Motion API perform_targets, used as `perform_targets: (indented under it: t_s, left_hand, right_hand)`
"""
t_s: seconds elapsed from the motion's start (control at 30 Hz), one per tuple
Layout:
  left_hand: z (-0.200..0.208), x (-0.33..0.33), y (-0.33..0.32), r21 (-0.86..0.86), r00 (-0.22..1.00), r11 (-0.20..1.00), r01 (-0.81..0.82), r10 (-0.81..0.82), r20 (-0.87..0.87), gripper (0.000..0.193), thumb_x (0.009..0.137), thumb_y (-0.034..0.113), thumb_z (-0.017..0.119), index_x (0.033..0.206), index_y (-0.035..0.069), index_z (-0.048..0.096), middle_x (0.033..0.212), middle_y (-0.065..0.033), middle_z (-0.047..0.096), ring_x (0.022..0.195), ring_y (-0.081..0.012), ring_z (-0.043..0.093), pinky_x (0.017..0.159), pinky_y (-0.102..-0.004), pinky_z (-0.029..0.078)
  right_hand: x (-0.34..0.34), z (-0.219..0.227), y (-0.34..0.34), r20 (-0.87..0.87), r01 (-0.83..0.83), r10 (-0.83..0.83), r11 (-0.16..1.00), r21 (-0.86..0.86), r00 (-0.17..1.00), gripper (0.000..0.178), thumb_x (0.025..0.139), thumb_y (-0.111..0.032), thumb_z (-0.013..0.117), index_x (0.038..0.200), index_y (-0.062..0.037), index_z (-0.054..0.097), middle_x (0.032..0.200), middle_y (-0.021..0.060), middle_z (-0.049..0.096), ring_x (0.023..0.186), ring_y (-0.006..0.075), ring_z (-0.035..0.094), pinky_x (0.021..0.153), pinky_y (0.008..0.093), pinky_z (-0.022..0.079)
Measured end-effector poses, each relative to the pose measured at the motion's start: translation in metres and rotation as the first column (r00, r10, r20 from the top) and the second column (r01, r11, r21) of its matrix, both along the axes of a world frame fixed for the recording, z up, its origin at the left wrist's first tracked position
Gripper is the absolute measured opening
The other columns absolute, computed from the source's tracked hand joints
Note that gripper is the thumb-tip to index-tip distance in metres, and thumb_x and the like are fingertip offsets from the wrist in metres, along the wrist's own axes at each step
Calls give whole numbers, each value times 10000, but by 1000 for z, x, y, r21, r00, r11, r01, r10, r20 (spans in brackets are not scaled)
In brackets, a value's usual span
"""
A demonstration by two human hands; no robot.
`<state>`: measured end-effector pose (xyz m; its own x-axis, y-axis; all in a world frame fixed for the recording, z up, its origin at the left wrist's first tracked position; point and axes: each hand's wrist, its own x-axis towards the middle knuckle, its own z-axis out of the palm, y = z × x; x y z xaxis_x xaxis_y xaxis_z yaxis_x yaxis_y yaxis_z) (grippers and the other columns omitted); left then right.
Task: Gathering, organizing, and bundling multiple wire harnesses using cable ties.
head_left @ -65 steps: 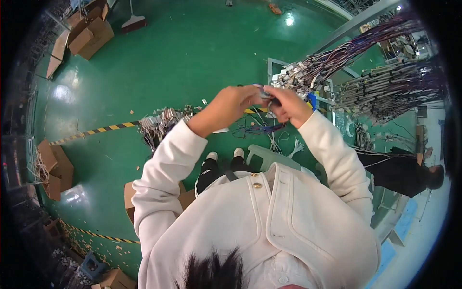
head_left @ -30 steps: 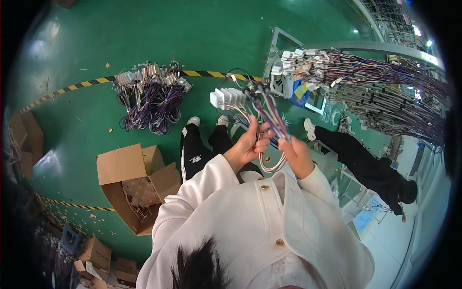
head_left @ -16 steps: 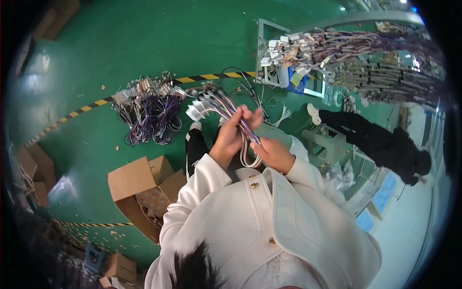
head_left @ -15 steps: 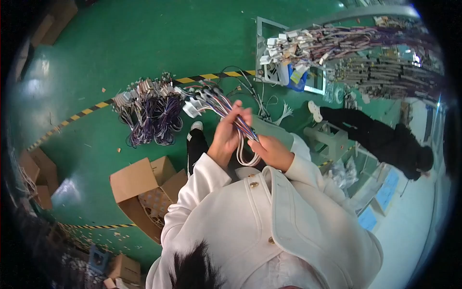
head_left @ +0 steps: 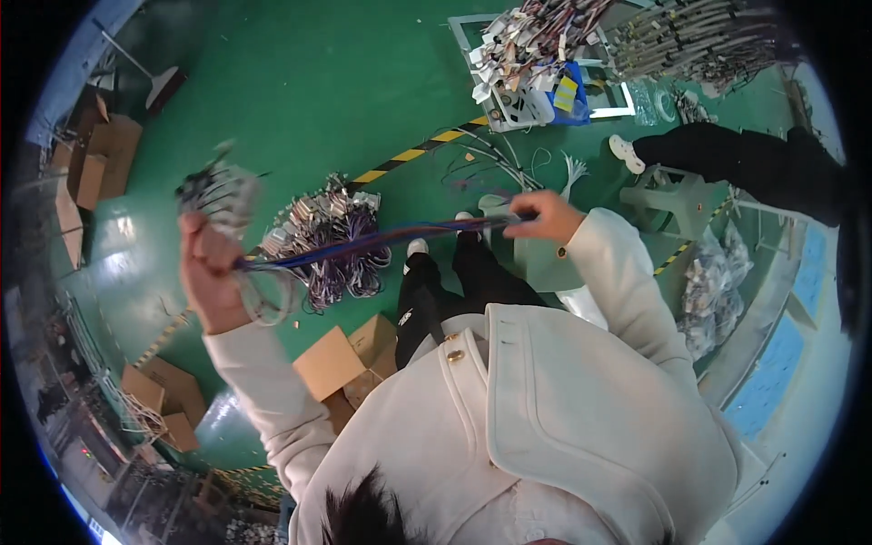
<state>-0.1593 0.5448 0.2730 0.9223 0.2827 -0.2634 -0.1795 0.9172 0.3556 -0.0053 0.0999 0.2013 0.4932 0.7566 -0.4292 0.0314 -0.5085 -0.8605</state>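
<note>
A long bundle of wires (head_left: 381,240), blue, purple and reddish, stretches between my two hands in front of my body. My left hand (head_left: 211,263) is closed round one part of it; connectors (head_left: 222,193), smeared by motion, stick out above the fist, and a pale loop hangs beside it. At the bundle's other end, my right hand (head_left: 548,216) has its fingers curled round the wires. Below on the green floor lies a pile of coiled wire harnesses (head_left: 341,241) with white connectors.
An open cardboard box (head_left: 331,363) stands near my left leg. More harnesses (head_left: 536,45) hang over a white frame at the far right. A person (head_left: 736,163) in dark clothes is at the right by a plastic stool (head_left: 668,195). A broom (head_left: 162,89) lies far left.
My hands have moved wide apart, the left toward the left and the right toward the right. The wire bundle, bunched between them before, is now drawn out long.
</note>
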Motion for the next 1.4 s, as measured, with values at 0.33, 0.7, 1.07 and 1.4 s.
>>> perform_targets:
  t_s: [0.33,0.7,1.07,1.4]
  left_hand:
    - [76,-52,136,295,993,953,-69,94,-70,181,965,171,415,853,38,469,532,41,221,412,-42,169,380,-205,184]
    - [88,-178,295,925,773,339,-170,628,-88,146,927,140,485,802,65,496,584,40,329,522,-70,353,515,-199,331]
    - [81,-184,268,847,545,421,-323,815,-197,113,904,144,489,811,84,510,550,54,304,466,-52,276,425,-220,187]
    - [27,16,-14,356,937,897,261,-146,-317,142,942,233,466,885,119,530,554,78,325,417,-22,251,369,-195,177]
  right_hand:
    - [103,24,-98,113,174,-166,983,-57,980,378,676,-362,788,638,-50,577,567,-63,435,560,36,383,501,231,287]
    - [157,56,-184,103,252,-247,967,-34,964,387,674,-382,784,663,-50,585,569,-27,517,501,54,461,453,223,323]
    - [114,43,-186,494,819,-773,542,190,397,555,786,-509,632,542,-17,549,464,35,432,447,96,425,446,300,336]
    - [46,146,40,923,151,-206,975,164,324,405,784,-279,642,468,-58,517,461,121,467,431,314,478,415,400,356]
